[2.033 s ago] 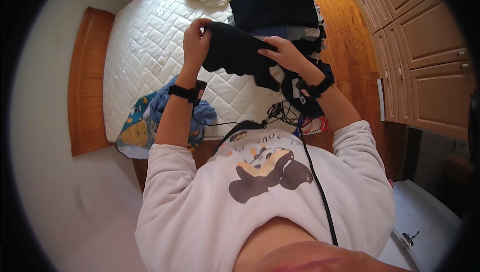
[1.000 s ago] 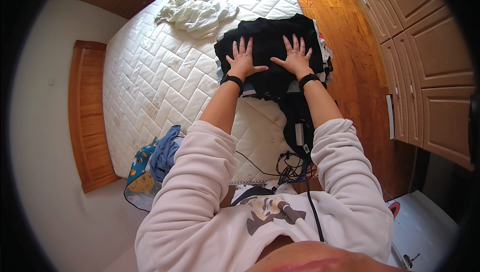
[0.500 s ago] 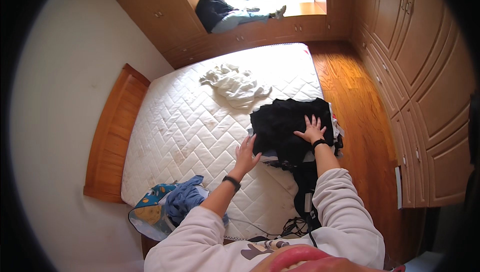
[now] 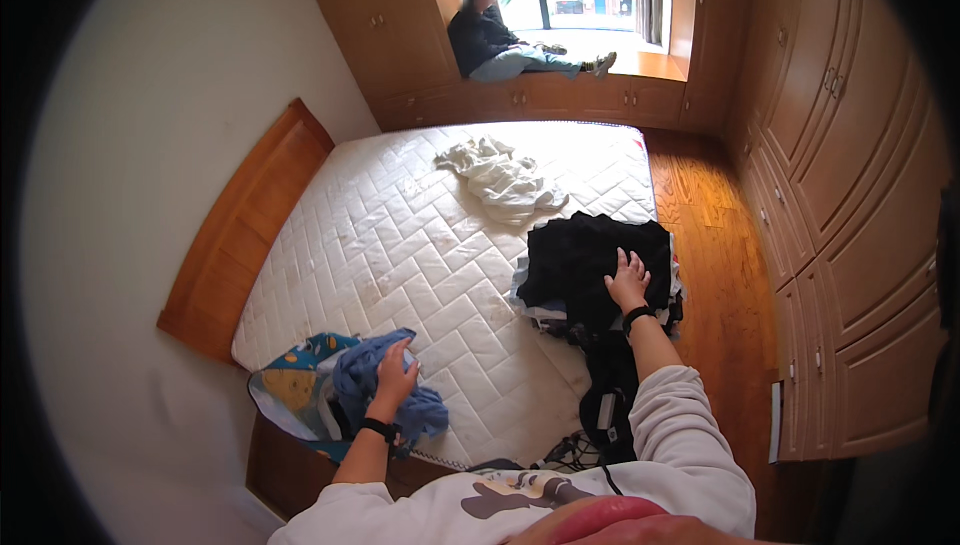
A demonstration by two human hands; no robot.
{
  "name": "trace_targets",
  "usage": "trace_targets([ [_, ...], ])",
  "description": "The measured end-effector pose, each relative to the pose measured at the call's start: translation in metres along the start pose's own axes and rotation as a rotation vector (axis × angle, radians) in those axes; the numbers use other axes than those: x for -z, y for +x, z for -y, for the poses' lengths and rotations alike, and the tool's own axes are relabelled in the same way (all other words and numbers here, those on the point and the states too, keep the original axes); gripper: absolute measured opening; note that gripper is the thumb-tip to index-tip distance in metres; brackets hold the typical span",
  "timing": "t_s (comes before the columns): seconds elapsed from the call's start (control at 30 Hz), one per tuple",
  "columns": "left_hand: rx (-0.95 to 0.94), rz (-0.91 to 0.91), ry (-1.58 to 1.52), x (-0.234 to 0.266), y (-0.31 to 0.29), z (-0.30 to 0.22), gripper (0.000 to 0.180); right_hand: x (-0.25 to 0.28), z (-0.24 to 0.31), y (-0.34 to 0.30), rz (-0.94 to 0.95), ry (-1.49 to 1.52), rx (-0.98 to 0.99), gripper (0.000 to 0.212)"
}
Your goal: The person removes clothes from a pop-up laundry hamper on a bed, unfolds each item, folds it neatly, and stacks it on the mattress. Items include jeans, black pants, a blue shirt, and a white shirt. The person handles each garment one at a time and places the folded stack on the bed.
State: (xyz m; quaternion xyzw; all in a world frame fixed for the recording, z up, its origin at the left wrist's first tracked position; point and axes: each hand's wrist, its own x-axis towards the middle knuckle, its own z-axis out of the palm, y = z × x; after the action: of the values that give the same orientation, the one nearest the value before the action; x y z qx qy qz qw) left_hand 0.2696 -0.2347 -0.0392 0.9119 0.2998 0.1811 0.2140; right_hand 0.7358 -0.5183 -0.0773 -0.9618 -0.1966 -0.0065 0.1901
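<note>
Teal patterned bag (image 4: 282, 403): slumped at the mattress (image 4: 480, 335)'s near left corner; its contents couldn't be made out.
Blue garment (image 4: 358, 377): bunched against the bag's right side, perhaps partly inside.
Left hand (image 4: 396, 379): half-curled over the blue garment; whether it gripped was unclear.
Garment reach: seemingly the step in hand; lifting called for closed fingers.
Black garment (image 4: 565, 263): spread atop a clothes pile (image 4: 546, 317).
Right hand (image 4: 629, 283): fingers splayed over the black garment, gripping nothing.
</note>
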Motion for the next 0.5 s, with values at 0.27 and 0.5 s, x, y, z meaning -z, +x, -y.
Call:
trace_targets([
  [0.27,0.09,-0.031,-0.123,0.055,-0.058,0.044,0.032,0.027,-0.044,-0.104,-0.167,0.263,0.248,0.064],
  [0.5,0.495,-0.065,-0.287,0.11,-0.126,0.159,0.033,0.031,-0.107,-0.222,0.106,0.241,-0.358,0.059],
])
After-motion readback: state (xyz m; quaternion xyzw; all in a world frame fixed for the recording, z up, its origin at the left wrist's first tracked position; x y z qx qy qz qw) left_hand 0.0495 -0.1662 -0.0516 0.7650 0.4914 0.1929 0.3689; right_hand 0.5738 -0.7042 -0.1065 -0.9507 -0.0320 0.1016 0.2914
